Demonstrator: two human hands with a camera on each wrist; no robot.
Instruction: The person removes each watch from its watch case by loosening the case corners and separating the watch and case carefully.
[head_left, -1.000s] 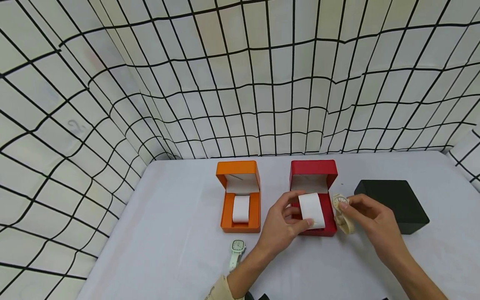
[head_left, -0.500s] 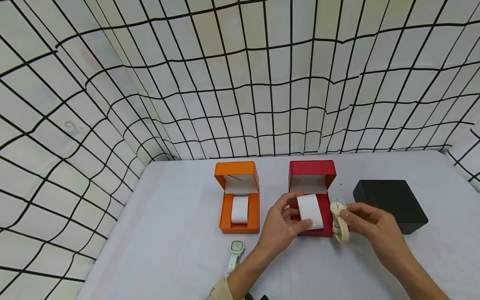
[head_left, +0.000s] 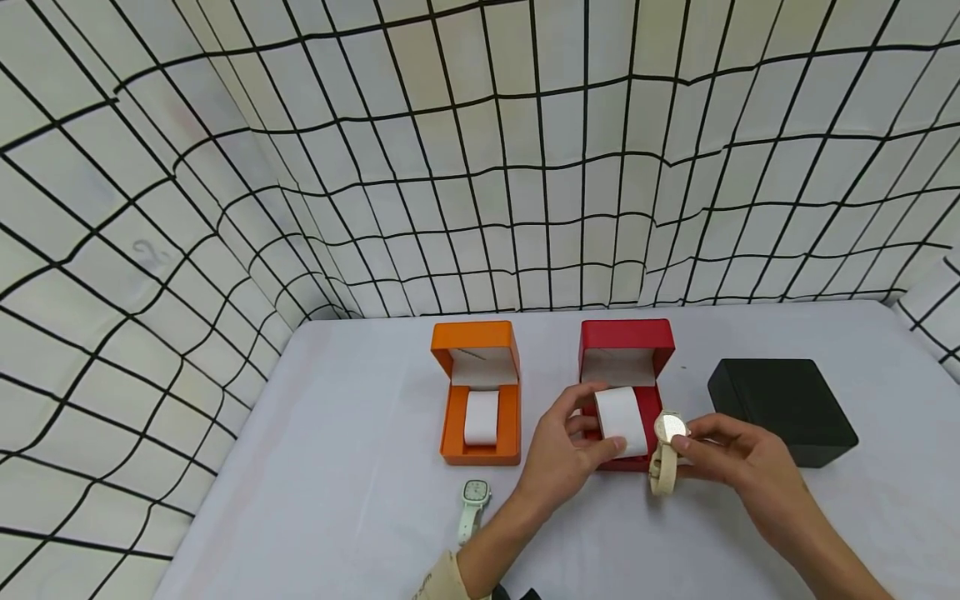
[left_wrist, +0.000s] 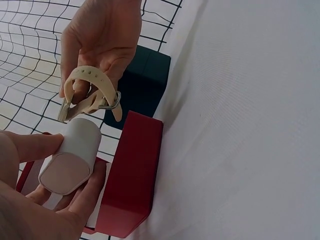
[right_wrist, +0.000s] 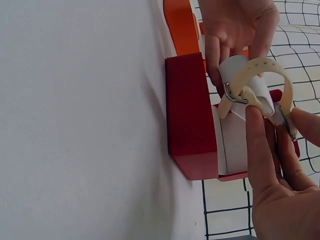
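My left hand (head_left: 564,446) pinches a white watch cushion (head_left: 621,422) between thumb and fingers, over the opened red watch box (head_left: 627,335). Just right of the cushion, my right hand (head_left: 738,458) holds a cream wristwatch (head_left: 665,454) by its case, the strap hanging down. In the left wrist view the strap (left_wrist: 92,75) is buckled into a loop beside the end of the cushion (left_wrist: 70,165). From the right wrist the metal buckle (right_wrist: 235,94) shows, with the loop overlapping the cushion (right_wrist: 240,67).
An opened orange watch box (head_left: 481,336) with a white cushion (head_left: 481,418) in it stands to the left. A pale green wristwatch (head_left: 472,504) lies near my left forearm. At the right is a dark closed box (head_left: 783,408). Black grid netting (head_left: 510,167) surrounds the table's back.
My right hand has brought the cream wristwatch left and slightly toward me, closer to the cushion, and the watch has turned a little. The left hand keeps its hold on the cushion.
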